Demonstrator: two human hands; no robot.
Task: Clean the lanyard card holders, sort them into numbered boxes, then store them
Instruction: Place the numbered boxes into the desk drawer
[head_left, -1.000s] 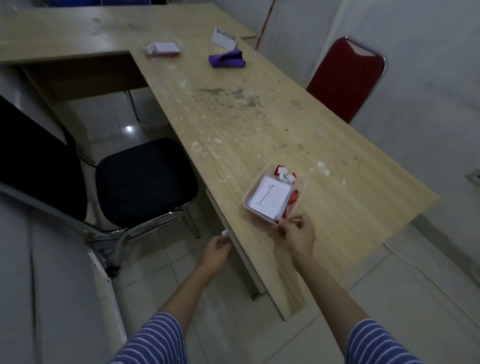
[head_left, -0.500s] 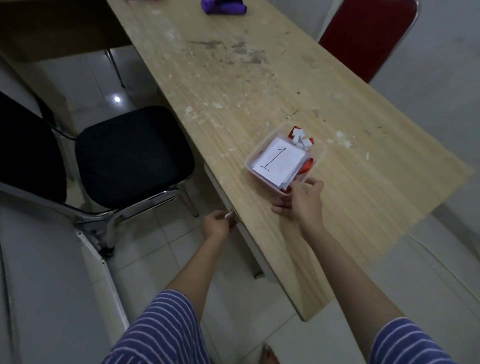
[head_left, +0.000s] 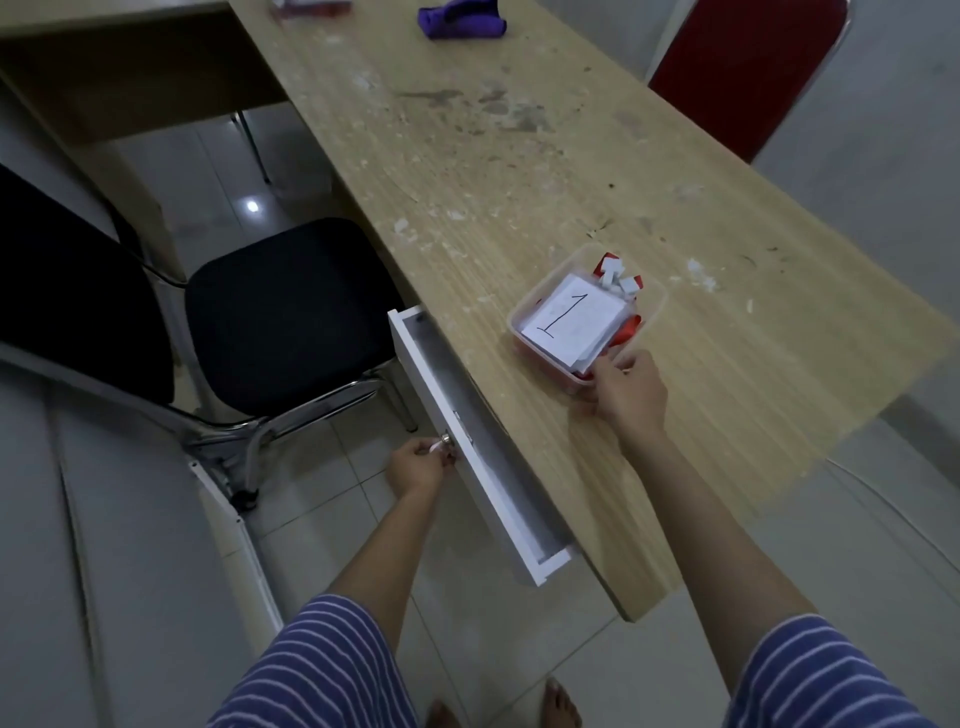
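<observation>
Now slid partway out from under the desk (head_left: 519, 171): white drawer (head_left: 470, 436), shut half a second ago, left hand (head_left: 418, 467) pinching the small knob (head_left: 445, 441) on its front. On the desktop near the drawer side, clear box (head_left: 652, 296) with paper marked 1 over red lanyard holders (head_left: 621, 278), gripped at its near corner by right hand (head_left: 626, 392), fingers curled round the rim, box not lifted. Sorting of this box apparently done, storing only begun; further off, purple cloth (head_left: 460, 23) and a second box at the top edge, contents unclear, probably left to put away.
</observation>
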